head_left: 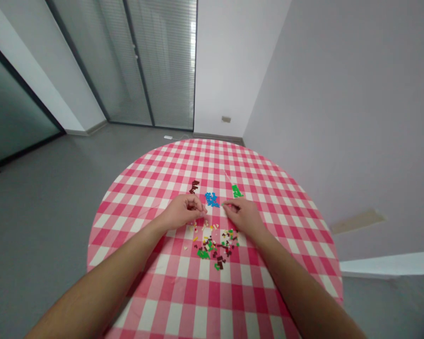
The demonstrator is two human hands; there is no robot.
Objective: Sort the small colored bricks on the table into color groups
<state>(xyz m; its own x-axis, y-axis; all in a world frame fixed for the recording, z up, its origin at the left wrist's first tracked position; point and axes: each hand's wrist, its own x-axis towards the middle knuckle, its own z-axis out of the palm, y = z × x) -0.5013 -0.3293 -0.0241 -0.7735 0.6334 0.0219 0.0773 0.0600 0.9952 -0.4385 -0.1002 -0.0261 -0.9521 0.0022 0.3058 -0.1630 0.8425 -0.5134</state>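
Note:
A mixed heap of tiny coloured bricks (215, 245) lies in the middle of the round table (268, 245) with its red-and-white checked cloth. Beyond the heap sit three sorted little piles: brown bricks (194, 186), blue bricks (211, 199) and green bricks (237, 191). My left hand (183, 212) rests just left of the blue pile with its fingers pinched together; what they hold is too small to make out. My right hand (243, 214) lies to the right of the blue pile, fingertips pinched near its edge, and whatever is in them is too small to see.
The table stands in a corner, with a plain wall (356, 117) close on the right and grey floor (49, 202) to the left. Glass doors with blinds (151, 61) are at the back. A white ledge (392, 266) runs low along the right wall.

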